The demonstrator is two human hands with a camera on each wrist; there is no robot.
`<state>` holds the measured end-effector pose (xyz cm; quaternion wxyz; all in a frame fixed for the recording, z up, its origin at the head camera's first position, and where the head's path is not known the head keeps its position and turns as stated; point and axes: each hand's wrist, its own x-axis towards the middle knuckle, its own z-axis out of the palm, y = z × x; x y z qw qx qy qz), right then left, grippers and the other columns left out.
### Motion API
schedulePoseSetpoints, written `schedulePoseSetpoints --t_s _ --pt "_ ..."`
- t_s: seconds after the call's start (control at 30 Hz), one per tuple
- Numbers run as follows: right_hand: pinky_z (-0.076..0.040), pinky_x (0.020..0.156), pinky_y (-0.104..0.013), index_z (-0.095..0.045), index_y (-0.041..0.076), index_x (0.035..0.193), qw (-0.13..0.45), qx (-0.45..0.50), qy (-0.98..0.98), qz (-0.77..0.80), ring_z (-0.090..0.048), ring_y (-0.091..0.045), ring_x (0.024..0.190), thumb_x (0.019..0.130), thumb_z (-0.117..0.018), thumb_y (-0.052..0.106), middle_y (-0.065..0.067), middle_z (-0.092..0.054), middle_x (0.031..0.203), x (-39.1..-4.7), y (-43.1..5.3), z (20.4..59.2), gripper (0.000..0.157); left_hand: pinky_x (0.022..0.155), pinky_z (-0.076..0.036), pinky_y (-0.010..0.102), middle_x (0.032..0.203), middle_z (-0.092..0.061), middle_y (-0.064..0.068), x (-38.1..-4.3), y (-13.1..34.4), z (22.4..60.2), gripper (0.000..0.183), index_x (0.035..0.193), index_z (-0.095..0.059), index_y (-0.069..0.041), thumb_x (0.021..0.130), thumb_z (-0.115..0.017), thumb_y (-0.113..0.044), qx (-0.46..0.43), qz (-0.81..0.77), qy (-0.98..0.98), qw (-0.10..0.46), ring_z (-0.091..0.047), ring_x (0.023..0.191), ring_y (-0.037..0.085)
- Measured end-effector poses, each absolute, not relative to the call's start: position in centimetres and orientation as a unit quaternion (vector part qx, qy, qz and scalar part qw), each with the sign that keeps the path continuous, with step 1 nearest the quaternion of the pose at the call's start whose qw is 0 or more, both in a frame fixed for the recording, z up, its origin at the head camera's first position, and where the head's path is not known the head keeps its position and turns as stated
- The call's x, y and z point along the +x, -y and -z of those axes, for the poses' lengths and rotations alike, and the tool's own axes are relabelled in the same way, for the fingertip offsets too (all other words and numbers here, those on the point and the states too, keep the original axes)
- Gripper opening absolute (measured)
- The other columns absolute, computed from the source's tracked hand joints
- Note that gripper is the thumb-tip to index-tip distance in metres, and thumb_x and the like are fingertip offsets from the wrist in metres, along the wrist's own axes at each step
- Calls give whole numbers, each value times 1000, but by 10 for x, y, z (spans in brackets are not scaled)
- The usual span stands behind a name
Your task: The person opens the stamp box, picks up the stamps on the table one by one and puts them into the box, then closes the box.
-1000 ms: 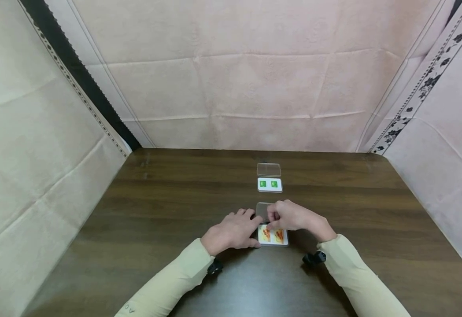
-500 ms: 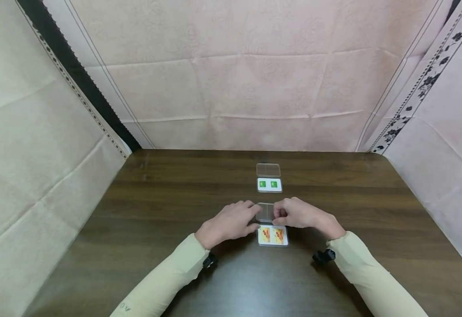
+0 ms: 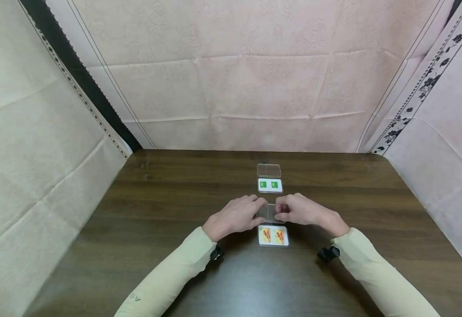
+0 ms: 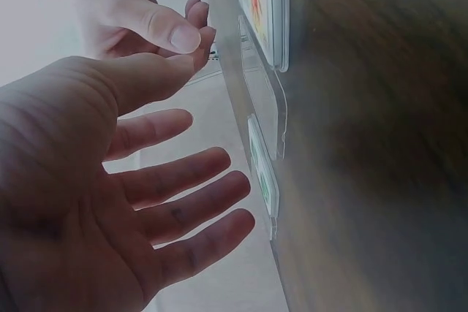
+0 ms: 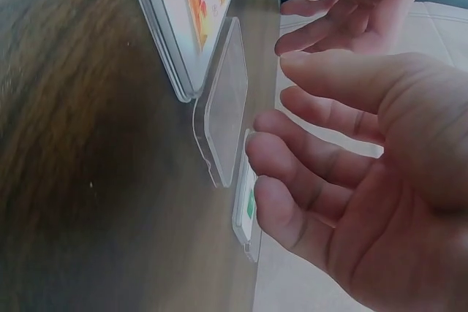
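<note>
My left hand [image 3: 235,215] hovers by the left side of a flat, clear plastic lid [image 3: 270,212], its fingers loosely spread. In the left wrist view that palm [image 4: 80,202] holds nothing. Over the lid's right side is my right hand [image 3: 308,211]; its fingers [image 5: 292,210] are loosely bent, and nothing shows between them. Both hands appear raised above the lid. Just in front of the lid lies a clear case with white cards [image 3: 273,241] bearing two orange-and-red pictures. Fingertips partly cover the lid in the head view.
Farther back on the dark wooden table [image 3: 175,185] sits a second clear case with a white card [image 3: 268,185] showing two green squares. Behind it lies another clear lid [image 3: 268,170]. Pale cloth [image 3: 234,97] hangs past the table's back edge and along both sides.
Both hands have shifted away from the orange-picture case toward the lid behind it. The right hand also moved right, uncovering the pictures. The cases and lids appear in the same places.
</note>
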<state>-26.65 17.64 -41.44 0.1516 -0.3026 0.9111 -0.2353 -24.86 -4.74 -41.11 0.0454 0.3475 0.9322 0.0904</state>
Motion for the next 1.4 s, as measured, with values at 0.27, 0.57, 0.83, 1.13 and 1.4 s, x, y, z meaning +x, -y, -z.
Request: schedulePoseSetpoints --t_s 0.27,0.57,0.83,1.13,1.4 --pt "-45 59 -25 -62 18 93 169 -285 -918 218 -54 -10 67 90 -72 22 5 -60 78 -270 -180 413 12 76 -51 27 122 -62 4 -255 42 415 45 134 -55 -16 95 -64 -36 343 -87 -933 65 -56 93 14" --pt "-45 59 -27 -62 12 110 175 -278 -923 202 -54 -12 68 88 -74 24 1 -60 81 -274 -185 412 27 84 -53 32 126 -60 5 -264 36 414 49 135 -53 -18 93 -66 -39 318 -80 -940 93 -56 99 16" --pt "-45 59 -28 -60 11 118 167 -266 -932 183 -53 -15 70 86 -76 27 -2 -58 85 -277 -182 413 39 81 -52 32 127 -58 6 -270 36 416 53 137 -51 -19 92 -66 -43 313 -66 -942 102 -55 100 16" --pt "-44 66 -30 -58 13 123 162 -255 -939 167 -53 -19 84 85 -77 35 -9 -58 105 -279 -178 419 48 73 -47 30 124 -57 5 -273 35 420 55 137 -51 -19 91 -66 -46 304 -59 -945 104 -52 96 16" --pt "-43 66 -31 -56 15 129 164 -248 -943 147 -52 -19 86 84 -76 40 -10 -54 112 -281 -177 422 55 76 -47 32 128 -55 7 -275 32 421 58 137 -52 -19 90 -67 -49 298 -46 -947 115 -51 101 17"
